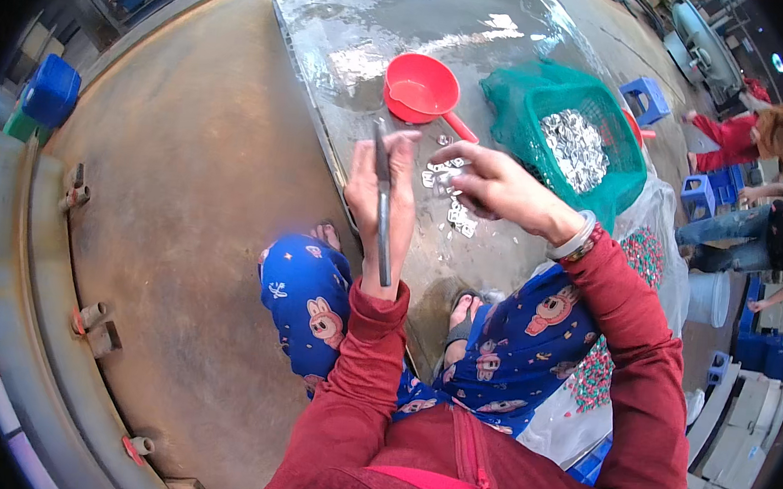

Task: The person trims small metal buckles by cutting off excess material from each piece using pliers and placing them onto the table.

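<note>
My left hand (396, 181) is closed around a dark metal rod (383, 207), which narrows at its far end and points away from me. To its right, my right hand (502, 187) is bent over the tabletop with its fingers curled but apart; I make out nothing held in it, though the fingertips are slightly blurred. Small flat silvery pieces (461, 219) with holes lie loosely below and beside those fingertips. Just beyond both hands sits a red plastic dipper (421, 83), its handle angled toward my right hand.
A green basket (630, 176) with silvery pieces stands on the right, with green netting (512, 96) about it. Red and green bits (592, 380) lie on clear plastic sheeting (675, 258). Blue stools (644, 101) and other people (740, 139) are farther right; metal framework (37, 309) runs along the left.
</note>
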Motion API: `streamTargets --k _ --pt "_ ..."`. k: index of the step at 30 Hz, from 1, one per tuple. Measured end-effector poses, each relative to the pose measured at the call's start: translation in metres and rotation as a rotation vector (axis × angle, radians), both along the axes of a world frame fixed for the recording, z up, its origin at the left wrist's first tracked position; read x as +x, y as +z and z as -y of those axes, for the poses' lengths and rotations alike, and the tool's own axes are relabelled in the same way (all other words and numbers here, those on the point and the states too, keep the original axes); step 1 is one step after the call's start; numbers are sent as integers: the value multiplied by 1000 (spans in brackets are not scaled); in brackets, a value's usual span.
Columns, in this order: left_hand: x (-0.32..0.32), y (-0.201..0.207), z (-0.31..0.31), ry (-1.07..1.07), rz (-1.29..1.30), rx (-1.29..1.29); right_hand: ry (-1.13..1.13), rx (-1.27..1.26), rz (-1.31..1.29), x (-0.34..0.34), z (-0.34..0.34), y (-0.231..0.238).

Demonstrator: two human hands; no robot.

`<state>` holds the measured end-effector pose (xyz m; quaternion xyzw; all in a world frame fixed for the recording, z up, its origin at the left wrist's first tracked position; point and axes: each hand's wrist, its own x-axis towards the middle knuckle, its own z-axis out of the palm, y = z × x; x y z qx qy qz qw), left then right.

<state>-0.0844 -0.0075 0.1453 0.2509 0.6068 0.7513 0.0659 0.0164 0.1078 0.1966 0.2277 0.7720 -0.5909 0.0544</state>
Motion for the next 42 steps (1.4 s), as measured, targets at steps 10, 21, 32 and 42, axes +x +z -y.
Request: streamTargets --k 10,21,32,42 --pt "10 -25 -4 -115 -359 -111 -192 -174 -19 -5 -9 4" --pt "19 -13 -13 131 -316 -107 -150 -61 -70 -10 -7 4" --pt "35 -25 -24 109 -337 -130 -324 -87 -51 -14 -18 -5" --pt "33 -4 -12 112 -141 -26 -324 10 -110 -19 -8 5"
